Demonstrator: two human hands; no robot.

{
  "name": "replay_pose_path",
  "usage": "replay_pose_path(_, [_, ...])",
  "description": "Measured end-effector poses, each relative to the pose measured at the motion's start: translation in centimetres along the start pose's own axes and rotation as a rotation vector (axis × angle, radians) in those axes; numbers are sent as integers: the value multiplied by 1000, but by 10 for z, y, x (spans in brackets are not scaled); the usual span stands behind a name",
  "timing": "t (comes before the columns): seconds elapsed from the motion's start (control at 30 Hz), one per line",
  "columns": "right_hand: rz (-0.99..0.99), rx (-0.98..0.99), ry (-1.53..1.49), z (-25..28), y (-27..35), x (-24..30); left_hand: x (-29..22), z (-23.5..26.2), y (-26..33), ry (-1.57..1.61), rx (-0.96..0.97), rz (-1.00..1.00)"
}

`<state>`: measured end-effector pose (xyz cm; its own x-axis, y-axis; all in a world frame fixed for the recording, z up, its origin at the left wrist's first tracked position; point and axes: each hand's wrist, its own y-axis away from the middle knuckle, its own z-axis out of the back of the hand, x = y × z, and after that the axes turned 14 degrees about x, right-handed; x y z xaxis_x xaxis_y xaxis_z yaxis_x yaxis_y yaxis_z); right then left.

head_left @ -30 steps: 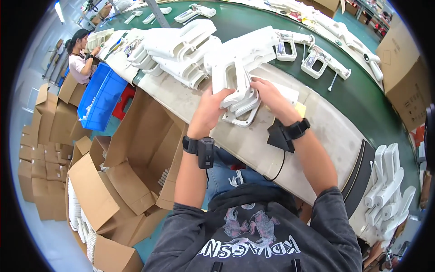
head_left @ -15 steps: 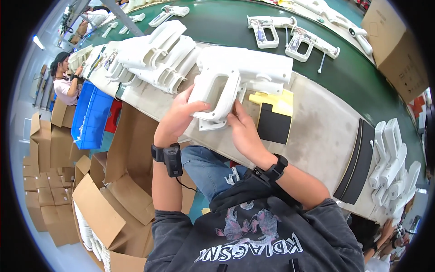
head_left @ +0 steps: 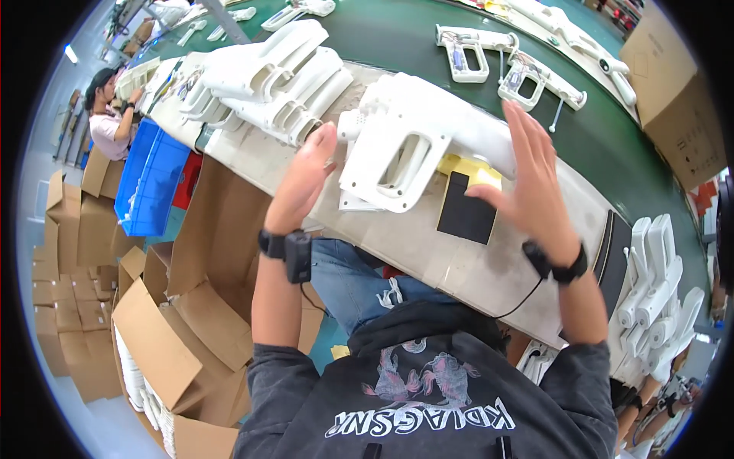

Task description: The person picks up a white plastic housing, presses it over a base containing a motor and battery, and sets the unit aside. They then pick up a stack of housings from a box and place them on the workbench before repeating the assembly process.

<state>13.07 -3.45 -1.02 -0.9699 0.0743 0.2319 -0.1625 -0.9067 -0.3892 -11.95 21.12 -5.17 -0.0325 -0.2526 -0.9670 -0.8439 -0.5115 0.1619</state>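
Note:
A white plastic appliance housing (head_left: 405,145) with a looped handle lies on the bench in front of me. My left hand (head_left: 304,176) is held edge-up beside its left end, fingers stretched out and holding nothing. At the right end is my right hand (head_left: 535,183), open with fingers up and thumb apart. Whether either palm touches the housing, I cannot tell. Under the handle's lower left side another flat white part (head_left: 356,202) peeks out. A black pad (head_left: 466,210) on a yellow piece (head_left: 478,170) lies just right of the handle, partly covered by the housing.
Stacked white shells (head_left: 267,88) stand to the left. Beyond the bench, a green conveyor (head_left: 382,42) carries open half-shells with wiring (head_left: 466,57). White handled parts (head_left: 654,283) sit at the right. Open cartons (head_left: 206,321) and a blue bin (head_left: 149,183) are left, near a co-worker (head_left: 111,115).
Both hands have let go of the housing and moved apart, the right one farther out and up. The housing now lies turned, its right end lower.

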Motion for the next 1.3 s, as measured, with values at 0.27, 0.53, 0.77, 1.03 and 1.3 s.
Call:
replay_pose_path(0.27, [40,529,-193,-3,-69,-44,16,-20,-29,15,102,-90])
replay_pose_path(0.53, [155,655,-163,-3,-124,-53,8,-2,-32,-142,320,-37])
replay_pose_path(0.77, [244,695,-107,12,-160,-43,27,-3,-44,121,233,-181])
replay_pose_path(1.03, [242,725,-248,-9,-152,-57,6,-19,-29,128,229,-157])
replay_pose_path(1.3, [191,738,-146,-5,-152,-52,9,-27,-30,27,159,-196])
